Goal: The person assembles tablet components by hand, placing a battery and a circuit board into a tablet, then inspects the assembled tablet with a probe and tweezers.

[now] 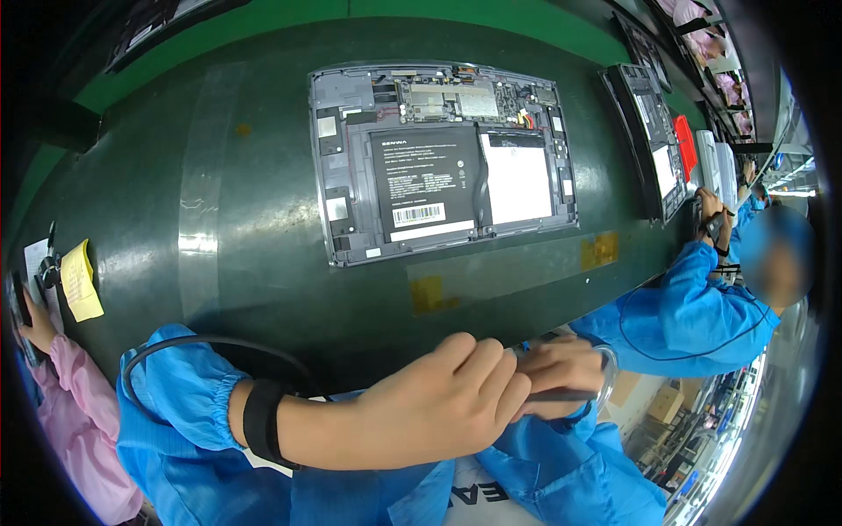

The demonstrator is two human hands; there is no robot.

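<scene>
The left hand (438, 403) is lying across the lower middle of the view with its fingers curled together, covering part of the right hand (561, 373); the right hand is closing its fingers on a thin dark tool (561, 396), whose tip is hidden behind the left hand, so what kind of tool it is cannot be told; whether the left hand is gripping anything cannot be told either. A loop of clear tubing (607, 368) is curving round the right wrist; a black wrist strap (261, 422) is sitting on the left forearm, with a dark cable (202, 344) arching up over the blue sleeve (175, 394).

The opened laptop (443, 158) is lying well apart from both hands, further up on the dark green belt (263, 237); its back cover is off, showing 1 black battery (423, 184), a white panel (517, 180) just beside it and a circuit board (456, 96) along the far edge. A second opened device (645, 140) is lying to the right on the same belt. A yellow sticky note (81, 280) is resting at the left edge.

At the right, a person in a blue coat (693, 307) is working; at the lower left, a pink sleeve (74, 403) is showing.
</scene>
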